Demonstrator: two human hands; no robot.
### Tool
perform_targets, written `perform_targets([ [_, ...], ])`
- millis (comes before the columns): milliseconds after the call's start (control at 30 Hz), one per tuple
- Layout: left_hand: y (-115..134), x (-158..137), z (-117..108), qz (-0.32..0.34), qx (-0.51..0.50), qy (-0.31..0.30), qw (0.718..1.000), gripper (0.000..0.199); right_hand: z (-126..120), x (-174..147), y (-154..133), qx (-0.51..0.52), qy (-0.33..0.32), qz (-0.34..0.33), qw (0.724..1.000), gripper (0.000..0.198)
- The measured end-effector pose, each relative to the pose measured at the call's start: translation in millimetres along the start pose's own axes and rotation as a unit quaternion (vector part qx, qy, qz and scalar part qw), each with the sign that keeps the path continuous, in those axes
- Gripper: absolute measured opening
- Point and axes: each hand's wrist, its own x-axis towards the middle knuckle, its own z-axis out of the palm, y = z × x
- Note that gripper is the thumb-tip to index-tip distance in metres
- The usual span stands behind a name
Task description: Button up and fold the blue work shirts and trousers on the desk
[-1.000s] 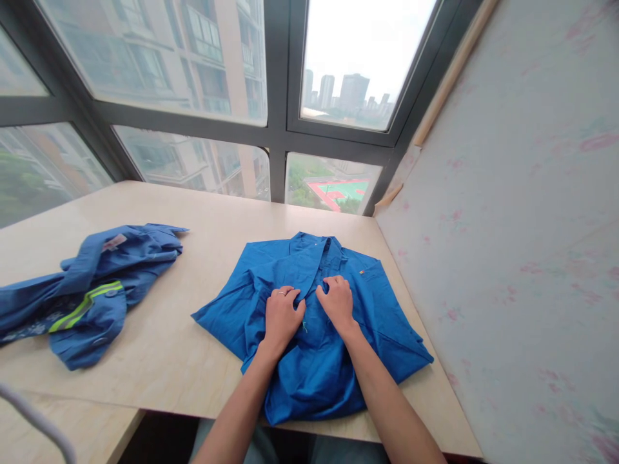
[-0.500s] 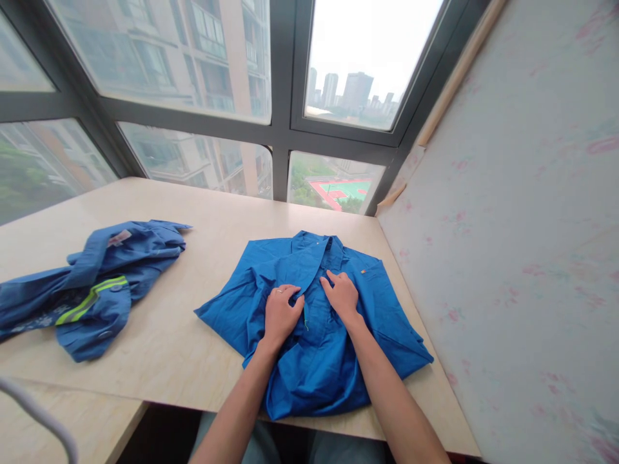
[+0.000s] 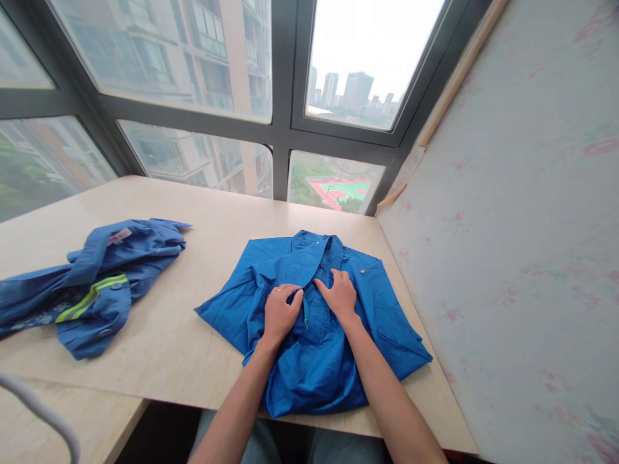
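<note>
A bright blue work jacket [image 3: 319, 380] lies front up before me, its collar toward the window and its sleeves folded in at the sides. My left hand [image 3: 282, 312] is closed on the edge of its front flap, thumb and fingertips together. A loose greenish thread hangs from the flap beside that thumb. On the other side of the front opening rests my right hand [image 3: 341, 298], thumb and fingers apart, its thumb tip close to the flap edge. Whether the right fingertips hold any cloth does not show; they appear only to touch it.
On the left of the pale table [image 3: 213, 258] lies a crumpled darker blue garment [image 3: 120, 258] with a yellow-green reflective stripe. A grey curved tube [image 3: 41, 412] sits at the lower left. Floral wallpaper [image 3: 507, 258] bounds the right, and windows [image 3: 207, 154] stand behind the table.
My right hand has shifted slightly left, its thumb moving nearer the flap edge and my left hand. The left hand's thumb and fingers have drawn closer together on the flap.
</note>
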Motion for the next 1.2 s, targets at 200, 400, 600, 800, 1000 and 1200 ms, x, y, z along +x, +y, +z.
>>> perform_targets([
  [200,-1,0,-1,-0.029,-0.066,0.031,0.997,0.03,-5,0,-13,-0.054,-0.026,0.021,0.998,0.043],
  [400,0,0,-2,-0.077,-0.122,0.076,0.987,0.032,-5,-1,-12,-0.033,-0.027,0.009,0.999,0.028],
  [600,1,1,-4,-0.099,-0.161,0.103,0.977,0.033,1,-1,-3,0.055,0.002,0.024,0.998,0.025],
  [800,-3,1,-4,-0.122,-0.167,0.141,0.968,0.033,6,2,14,0.291,0.113,0.049,0.949,0.025],
  [1000,-5,2,-2,-0.127,-0.168,0.15,0.966,0.03,7,4,22,0.401,0.157,0.087,0.898,0.02],
  [1200,-6,2,0,-0.118,-0.185,0.126,0.967,0.028,8,4,26,0.443,0.173,0.074,0.877,0.019],
])
